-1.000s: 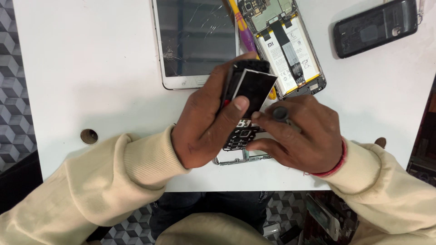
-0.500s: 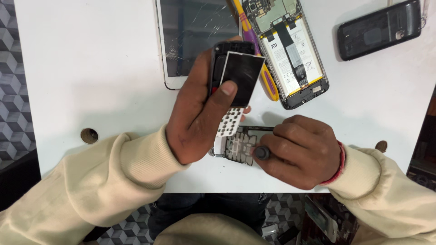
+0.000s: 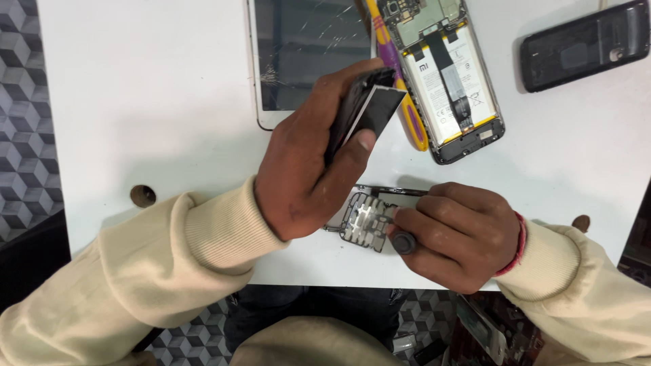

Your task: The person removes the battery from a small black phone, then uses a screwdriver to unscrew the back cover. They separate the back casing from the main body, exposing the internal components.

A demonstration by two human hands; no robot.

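Gripped firmly in the left hand (image 3: 305, 173), a dark phone part (image 3: 363, 112) with a white face is held tilted above the white surface (image 3: 135, 102), thumb pressed on its lower edge. The right hand (image 3: 454, 234) is closed around a dark-handled tool (image 3: 404, 242), tip on a grey keypad frame (image 3: 363, 217) lying near the front edge. Behind: a cracked tablet (image 3: 305, 54), an opened phone (image 3: 447, 74), a yellow-purple tool (image 3: 400, 88), and a black phone (image 3: 586, 44) at the far right corner.
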